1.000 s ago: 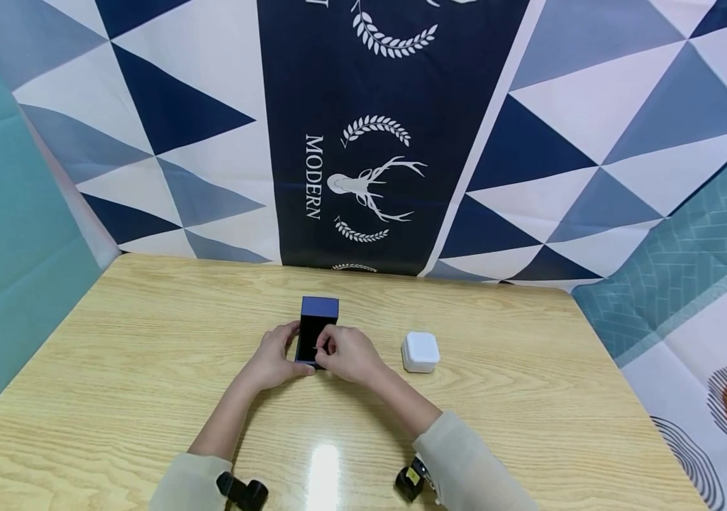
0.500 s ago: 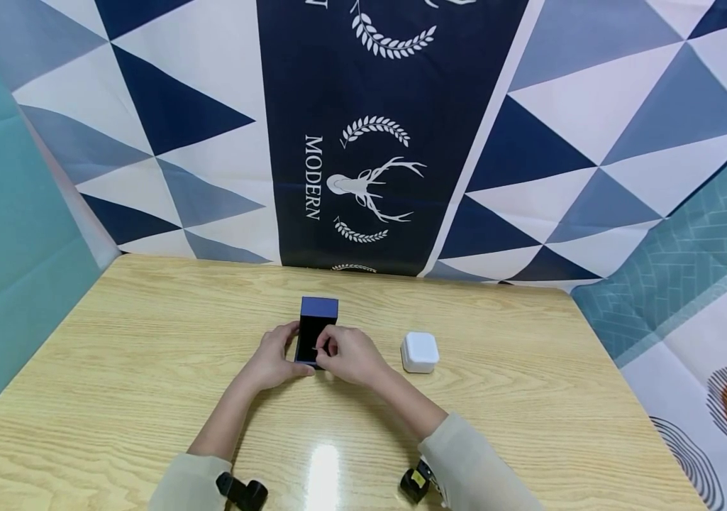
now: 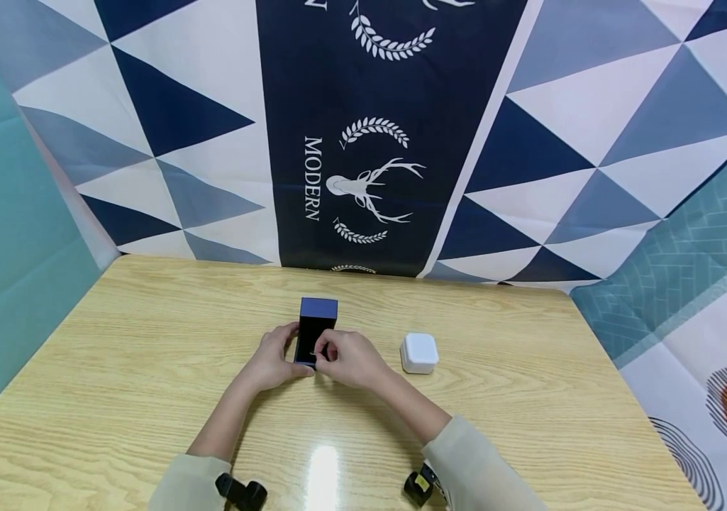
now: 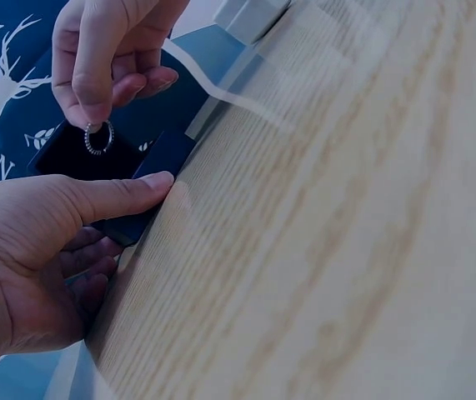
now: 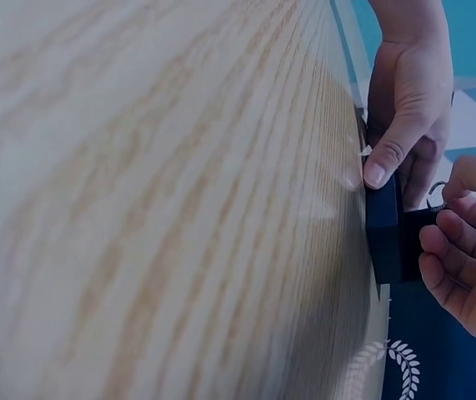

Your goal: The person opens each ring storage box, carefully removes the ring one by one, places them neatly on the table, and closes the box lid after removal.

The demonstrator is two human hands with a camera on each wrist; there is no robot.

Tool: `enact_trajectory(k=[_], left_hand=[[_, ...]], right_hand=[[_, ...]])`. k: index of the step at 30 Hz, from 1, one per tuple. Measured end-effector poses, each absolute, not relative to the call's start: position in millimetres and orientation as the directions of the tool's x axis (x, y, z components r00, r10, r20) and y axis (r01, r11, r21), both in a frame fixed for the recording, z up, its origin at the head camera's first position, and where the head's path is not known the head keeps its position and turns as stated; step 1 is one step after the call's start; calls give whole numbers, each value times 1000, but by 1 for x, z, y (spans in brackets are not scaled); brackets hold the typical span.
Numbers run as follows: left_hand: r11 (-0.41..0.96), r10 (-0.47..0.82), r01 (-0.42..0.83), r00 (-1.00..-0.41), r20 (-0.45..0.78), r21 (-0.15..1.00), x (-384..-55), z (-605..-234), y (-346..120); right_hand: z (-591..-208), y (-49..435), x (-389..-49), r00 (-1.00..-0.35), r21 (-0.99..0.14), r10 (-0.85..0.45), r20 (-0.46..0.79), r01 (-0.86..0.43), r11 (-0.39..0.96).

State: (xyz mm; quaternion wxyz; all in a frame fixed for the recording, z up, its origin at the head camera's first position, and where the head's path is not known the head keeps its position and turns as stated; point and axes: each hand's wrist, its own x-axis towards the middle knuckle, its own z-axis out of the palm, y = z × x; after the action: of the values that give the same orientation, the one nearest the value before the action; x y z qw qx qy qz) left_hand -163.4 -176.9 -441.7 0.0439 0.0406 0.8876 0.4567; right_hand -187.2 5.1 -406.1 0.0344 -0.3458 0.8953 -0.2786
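A dark blue ring box (image 3: 319, 307) stands on the table with its lid raised and a black inside. My left hand (image 3: 276, 358) grips the box's base from the left, thumb along the near side and fingers around the far left. Between thumb and forefinger, my right hand (image 3: 352, 357) pinches a ring (image 4: 97, 152). In the left wrist view this silver-coloured, beaded-looking ring hangs upright below the fingertips, in front of the black inside. The right wrist view shows part of the ring (image 5: 430, 200) beside the box (image 5: 383, 237); the slot inside is hidden.
A small white rounded box (image 3: 420, 353) stands to the right of my right hand on the wooden table (image 3: 146, 369). A patterned cloth (image 3: 363, 142) hangs behind the table's back edge. Each sleeve end has a black wrist camera (image 3: 243, 492).
My right hand has shifted slightly toward me with the ring, a little lower over the box's opening in the head view. The left hand and the ring box stay put.
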Motion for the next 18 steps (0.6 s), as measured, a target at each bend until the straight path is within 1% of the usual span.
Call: enact_trajectory(k=[18], left_hand=[[594,114,37,-993,-39,803,-163,-441,-177]], right_hand=[[-406,8,-183,-712,-520,-690,133,-642,563]])
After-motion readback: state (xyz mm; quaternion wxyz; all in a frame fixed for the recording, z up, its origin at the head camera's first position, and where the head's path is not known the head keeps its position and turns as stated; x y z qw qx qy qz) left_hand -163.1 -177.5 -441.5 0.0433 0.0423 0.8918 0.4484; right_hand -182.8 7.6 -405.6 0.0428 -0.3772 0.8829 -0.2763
